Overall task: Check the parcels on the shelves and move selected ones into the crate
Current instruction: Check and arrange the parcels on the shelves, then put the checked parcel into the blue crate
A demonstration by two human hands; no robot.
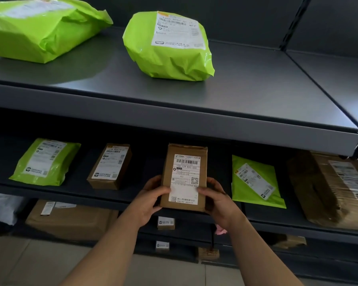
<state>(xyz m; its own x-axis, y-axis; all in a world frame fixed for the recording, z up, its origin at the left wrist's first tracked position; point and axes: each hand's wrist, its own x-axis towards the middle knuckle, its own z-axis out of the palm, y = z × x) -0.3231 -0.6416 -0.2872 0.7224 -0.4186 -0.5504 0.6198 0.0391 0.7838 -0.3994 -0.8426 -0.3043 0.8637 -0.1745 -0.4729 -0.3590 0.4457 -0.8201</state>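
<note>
Right now you have the brown cardboard parcel at the centre of the frame, label facing you, its lower end over the front edge of the middle shelf; whether it rests on that shelf or is lifted clear cannot be told. Your left hand grips its left side and your right hand its right side, fingers curled round the edges and both thumbs laid on the lower part of the label. Just left of it on the same shelf stands a small brown box, and further left a green mailer bag. To the right lies a flat green mailer, close beside your right hand, then a large brown wrapped parcel at the right edge. The upper shelf overhangs all of these and carries two puffed green bags, one at upper left and one at upper centre. Below your wrists, a lower shelf holds a wide brown carton, a pale bag and a tiny labelled box.
</note>
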